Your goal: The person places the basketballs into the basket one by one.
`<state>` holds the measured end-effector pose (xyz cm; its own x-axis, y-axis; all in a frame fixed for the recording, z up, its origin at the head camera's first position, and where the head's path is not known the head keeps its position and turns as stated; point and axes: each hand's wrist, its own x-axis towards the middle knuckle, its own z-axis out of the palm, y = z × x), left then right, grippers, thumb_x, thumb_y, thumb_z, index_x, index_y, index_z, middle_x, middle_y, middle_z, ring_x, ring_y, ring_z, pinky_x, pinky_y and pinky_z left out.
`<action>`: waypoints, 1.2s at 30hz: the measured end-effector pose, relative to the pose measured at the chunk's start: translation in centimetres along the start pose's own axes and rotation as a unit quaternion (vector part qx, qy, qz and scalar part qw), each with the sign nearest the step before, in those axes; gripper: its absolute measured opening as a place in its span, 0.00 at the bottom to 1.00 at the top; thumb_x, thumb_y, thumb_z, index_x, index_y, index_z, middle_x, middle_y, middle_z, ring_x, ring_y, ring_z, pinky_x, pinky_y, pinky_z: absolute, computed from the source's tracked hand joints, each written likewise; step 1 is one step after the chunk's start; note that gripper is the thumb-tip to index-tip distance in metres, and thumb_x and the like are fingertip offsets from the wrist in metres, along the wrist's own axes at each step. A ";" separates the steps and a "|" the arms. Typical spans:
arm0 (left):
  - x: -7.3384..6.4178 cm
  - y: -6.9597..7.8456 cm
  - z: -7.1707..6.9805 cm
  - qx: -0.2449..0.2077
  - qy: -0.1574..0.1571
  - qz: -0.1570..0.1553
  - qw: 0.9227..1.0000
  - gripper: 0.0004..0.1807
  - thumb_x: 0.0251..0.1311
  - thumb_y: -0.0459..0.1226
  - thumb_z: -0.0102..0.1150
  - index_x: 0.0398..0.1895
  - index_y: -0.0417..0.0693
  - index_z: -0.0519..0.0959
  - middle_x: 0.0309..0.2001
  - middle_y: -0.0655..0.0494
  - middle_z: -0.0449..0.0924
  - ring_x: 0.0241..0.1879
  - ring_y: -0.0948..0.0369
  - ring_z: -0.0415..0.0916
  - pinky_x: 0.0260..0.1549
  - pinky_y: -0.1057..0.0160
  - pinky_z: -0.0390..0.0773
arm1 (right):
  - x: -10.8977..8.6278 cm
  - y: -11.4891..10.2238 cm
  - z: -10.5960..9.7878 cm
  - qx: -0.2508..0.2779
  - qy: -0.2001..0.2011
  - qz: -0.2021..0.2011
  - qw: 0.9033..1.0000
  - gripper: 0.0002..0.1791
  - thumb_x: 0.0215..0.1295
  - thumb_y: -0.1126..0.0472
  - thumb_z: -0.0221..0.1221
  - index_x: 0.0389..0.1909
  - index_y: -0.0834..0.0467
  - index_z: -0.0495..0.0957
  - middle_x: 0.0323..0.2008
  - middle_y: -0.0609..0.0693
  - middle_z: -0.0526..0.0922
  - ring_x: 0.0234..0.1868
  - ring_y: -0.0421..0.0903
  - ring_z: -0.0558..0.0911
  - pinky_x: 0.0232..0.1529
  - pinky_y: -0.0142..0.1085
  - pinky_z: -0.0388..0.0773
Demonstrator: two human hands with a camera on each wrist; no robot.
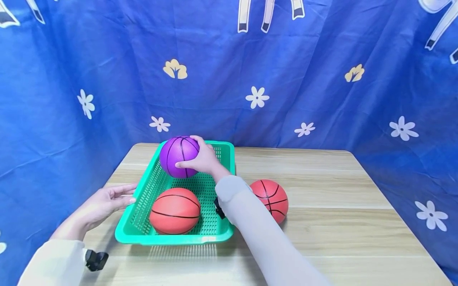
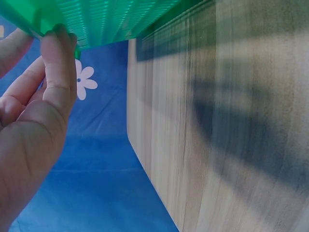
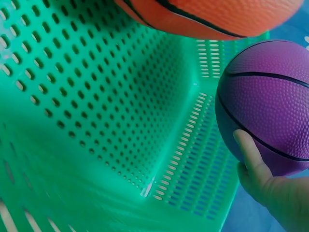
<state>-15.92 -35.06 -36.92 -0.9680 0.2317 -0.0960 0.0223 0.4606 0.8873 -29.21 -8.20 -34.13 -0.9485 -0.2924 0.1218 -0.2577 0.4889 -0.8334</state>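
Basketball of purple pebbled rubber [image 1: 173, 157] at 11 o'clock of green perforated plastic basket [image 1: 179, 240]; right hand [image 1: 203, 158], grip closed round its 3 o'clock side, likely for control. Left hand [image 1: 101, 204] meets 9 o'clock rim, seemingly bracing; pinch or touch unclear. Orange-red rubber basketball [image 1: 175, 210] inside, 6 o'clock; matching ball [image 1: 272, 198] on desk [image 1: 332, 206], 3 o'clock.

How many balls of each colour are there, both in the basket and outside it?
Purple: 1, the purple ball gripped by the right hand
Orange-red: 2, the orange-red ball inside the basket and the partly hidden ball on the table
Total: 3 balls
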 end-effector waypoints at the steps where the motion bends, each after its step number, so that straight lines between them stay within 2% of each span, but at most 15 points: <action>1: 0.0 0.0 0.0 0.000 0.000 0.000 1.000 0.32 0.56 0.41 0.53 0.60 0.33 0.57 0.57 0.44 0.61 0.46 0.73 0.67 0.41 0.70 0.71 | 0.0 0.1 0.2 -0.001 -0.001 0.002 1.000 0.51 0.26 0.40 0.69 0.57 0.34 0.55 0.49 0.52 0.63 0.43 0.49 0.70 0.30 0.36 0.75; 10: -0.1 -0.2 0.0 0.003 0.004 -0.001 1.000 0.32 0.55 0.41 0.53 0.59 0.33 0.58 0.55 0.49 0.65 0.46 0.69 0.69 0.41 0.71 0.71 | -0.5 1.0 1.0 -0.023 -0.018 0.014 0.999 0.51 0.26 0.40 0.70 0.58 0.37 0.56 0.48 0.51 0.63 0.43 0.48 0.69 0.32 0.38 0.75; 18: 0.0 -0.5 0.1 -0.006 0.001 0.002 1.000 0.32 0.56 0.41 0.53 0.60 0.33 0.57 0.57 0.47 0.63 0.47 0.71 0.68 0.42 0.70 0.71 | -0.8 1.6 1.9 -0.053 -0.036 0.025 0.998 0.51 0.25 0.40 0.70 0.58 0.35 0.56 0.49 0.52 0.63 0.44 0.49 0.68 0.32 0.39 0.75; 28: -0.1 -0.2 0.1 -0.001 0.000 -0.003 1.000 0.32 0.56 0.42 0.53 0.60 0.34 0.57 0.58 0.43 0.60 0.47 0.70 0.67 0.42 0.70 0.71 | -1.1 1.7 2.4 -0.053 -0.037 0.036 0.997 0.53 0.23 0.41 0.71 0.59 0.35 0.55 0.49 0.53 0.62 0.43 0.50 0.70 0.33 0.39 0.75; 36: -0.1 -0.1 0.0 -0.001 0.004 -0.003 1.000 0.32 0.56 0.42 0.53 0.60 0.34 0.57 0.58 0.44 0.61 0.47 0.71 0.67 0.42 0.69 0.71 | -0.9 1.1 2.2 -0.066 -0.037 0.021 0.997 0.55 0.27 0.40 0.69 0.62 0.39 0.52 0.53 0.52 0.62 0.50 0.49 0.66 0.37 0.41 0.74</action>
<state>-15.80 -35.13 -37.01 -0.9700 0.2224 -0.0980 0.0159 0.4605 0.8875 -28.25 -9.20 -36.34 -0.9443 -0.3263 0.0433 -0.2436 0.6043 -0.7586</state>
